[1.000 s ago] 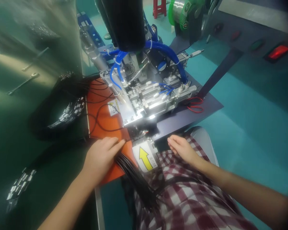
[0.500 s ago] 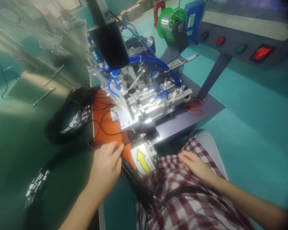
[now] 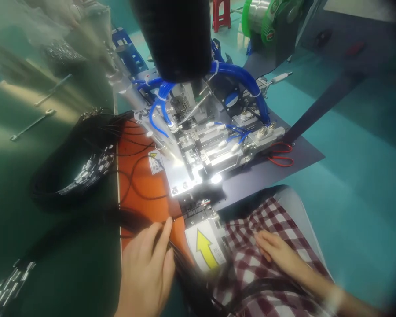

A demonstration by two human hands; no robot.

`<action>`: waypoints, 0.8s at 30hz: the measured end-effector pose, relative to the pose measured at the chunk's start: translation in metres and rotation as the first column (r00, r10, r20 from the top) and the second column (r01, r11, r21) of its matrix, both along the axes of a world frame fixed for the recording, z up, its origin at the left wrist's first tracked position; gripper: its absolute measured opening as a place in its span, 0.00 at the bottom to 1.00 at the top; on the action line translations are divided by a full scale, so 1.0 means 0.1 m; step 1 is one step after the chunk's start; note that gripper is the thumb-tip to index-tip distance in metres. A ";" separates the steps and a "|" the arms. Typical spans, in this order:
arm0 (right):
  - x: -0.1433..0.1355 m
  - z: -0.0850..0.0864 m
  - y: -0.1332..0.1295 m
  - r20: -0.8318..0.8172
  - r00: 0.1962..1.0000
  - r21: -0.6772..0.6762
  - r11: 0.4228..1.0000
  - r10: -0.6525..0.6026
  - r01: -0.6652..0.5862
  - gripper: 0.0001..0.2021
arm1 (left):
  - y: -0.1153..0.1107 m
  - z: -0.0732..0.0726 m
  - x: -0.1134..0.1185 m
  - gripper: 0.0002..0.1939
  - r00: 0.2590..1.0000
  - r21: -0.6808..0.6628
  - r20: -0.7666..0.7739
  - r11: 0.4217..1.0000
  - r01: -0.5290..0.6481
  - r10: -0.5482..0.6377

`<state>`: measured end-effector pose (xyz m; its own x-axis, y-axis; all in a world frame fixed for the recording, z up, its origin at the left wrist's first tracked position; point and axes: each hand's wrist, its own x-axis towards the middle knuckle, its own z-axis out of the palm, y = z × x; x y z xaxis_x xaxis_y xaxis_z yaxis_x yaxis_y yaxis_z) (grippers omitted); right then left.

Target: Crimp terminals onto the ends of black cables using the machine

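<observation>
Left hand (image 3: 147,259) palm-down, right hand (image 3: 277,249) half-curled

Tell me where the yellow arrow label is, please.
The yellow arrow label sits low in the head view, between the left hand and right hand.

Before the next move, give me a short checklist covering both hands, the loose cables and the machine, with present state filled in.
1. Right hand clear of the machine: ok, it is over the checked cloth.
2. Left hand holding a cable: cannot tell, the detail at its fingertips is too blurred.
3. Orange plate free of loose cables: not ok, thin black cables lie across it.
4. Yellow arrow visible: ok, it points toward the machine.
5. Red-handled tool fully clear of the machine: cannot tell, only its handles show plainly.
</observation>
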<state>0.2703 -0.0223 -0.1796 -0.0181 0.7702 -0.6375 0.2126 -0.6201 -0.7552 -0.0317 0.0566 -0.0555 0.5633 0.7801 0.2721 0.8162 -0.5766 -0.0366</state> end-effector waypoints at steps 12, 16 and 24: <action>0.31 -0.14 -0.12 0.421 0.860 0.007 0.947 0.288 -0.321 0.14 | -0.01 -0.07 -0.07 0.35 1.000 -0.020 -0.010 1.000 0.012 -0.012; 0.21 -0.03 -0.04 0.368 0.874 0.044 0.933 0.318 -0.358 0.14 | 0.04 -0.08 -0.08 0.35 0.999 0.013 -0.004 0.999 0.035 -0.035; 0.06 0.11 0.05 0.342 0.859 0.210 0.860 0.381 -0.465 0.13 | 0.04 -0.08 -0.08 0.34 0.999 0.012 -0.009 0.998 0.054 -0.054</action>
<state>0.2761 -0.0172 -0.1681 -0.2372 0.8722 -0.4279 0.6328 -0.1955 -0.7492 -0.0396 0.0605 -0.0632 0.6068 0.7451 0.2767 0.7835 -0.6193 -0.0508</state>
